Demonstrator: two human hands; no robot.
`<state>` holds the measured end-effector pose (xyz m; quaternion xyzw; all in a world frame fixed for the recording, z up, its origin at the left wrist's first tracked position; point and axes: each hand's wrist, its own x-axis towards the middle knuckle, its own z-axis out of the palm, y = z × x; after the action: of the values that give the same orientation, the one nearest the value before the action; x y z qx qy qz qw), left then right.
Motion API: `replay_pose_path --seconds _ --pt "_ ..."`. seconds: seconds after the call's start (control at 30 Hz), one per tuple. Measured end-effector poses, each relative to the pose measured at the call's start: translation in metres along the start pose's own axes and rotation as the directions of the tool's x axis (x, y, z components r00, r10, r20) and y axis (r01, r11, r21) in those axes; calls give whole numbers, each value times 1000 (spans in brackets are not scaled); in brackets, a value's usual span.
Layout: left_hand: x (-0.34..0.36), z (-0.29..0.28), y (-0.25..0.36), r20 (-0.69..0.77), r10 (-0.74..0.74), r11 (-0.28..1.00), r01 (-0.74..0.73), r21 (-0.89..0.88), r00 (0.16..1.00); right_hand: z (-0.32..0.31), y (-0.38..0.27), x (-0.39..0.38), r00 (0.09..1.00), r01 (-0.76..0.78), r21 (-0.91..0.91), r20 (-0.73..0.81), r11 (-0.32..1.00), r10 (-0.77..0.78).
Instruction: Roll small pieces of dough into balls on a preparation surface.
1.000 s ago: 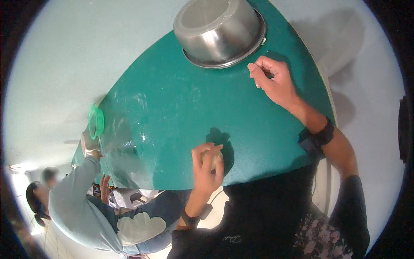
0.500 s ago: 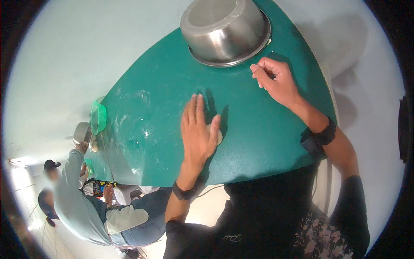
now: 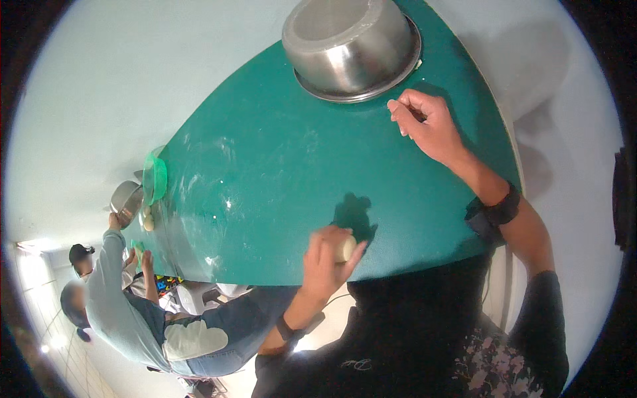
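Cupping the pale dough ball (image 3: 346, 248) at the near edge of the green surface (image 3: 279, 172), my left hand (image 3: 325, 262) has its fingers curled tight around it; I judge it soft, light and a bit tacky, best held loosely from the sides so it doesn't squash. Half a second ago that hand lay flat, palm down and farther in; now it has drawn nearer and closed. My right hand (image 3: 428, 126), fingers loosely curled on nothing, rests beside the upturned steel bowl (image 3: 352, 46) at the far end.
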<state>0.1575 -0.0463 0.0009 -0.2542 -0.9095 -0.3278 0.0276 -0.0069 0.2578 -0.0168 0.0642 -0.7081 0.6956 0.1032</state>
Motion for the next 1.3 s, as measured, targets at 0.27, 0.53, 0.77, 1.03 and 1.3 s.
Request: replay_pose_path --seconds 0.27,0.53,0.77,1.03,1.3 --pt "9 -20 7 21 -54 970 48 237 998 2 2 0 999 -43 -21 0 999 43" --pt "21 -2 5 -13 18 948 -12 318 1000 0 -3 3 1000 -25 -69 17 997 27" --pt "97 -18 -35 -142 -35 901 93 424 989 0 -5 2 985 -149 -34 85 988 151" --pt "46 -27 -22 -48 -67 960 77 268 997 4 -19 -1 901 -429 210 176 879 397" --pt "32 -33 -20 -80 -41 990 51 129 996 10 7 26 818 -547 693 326 469 473"
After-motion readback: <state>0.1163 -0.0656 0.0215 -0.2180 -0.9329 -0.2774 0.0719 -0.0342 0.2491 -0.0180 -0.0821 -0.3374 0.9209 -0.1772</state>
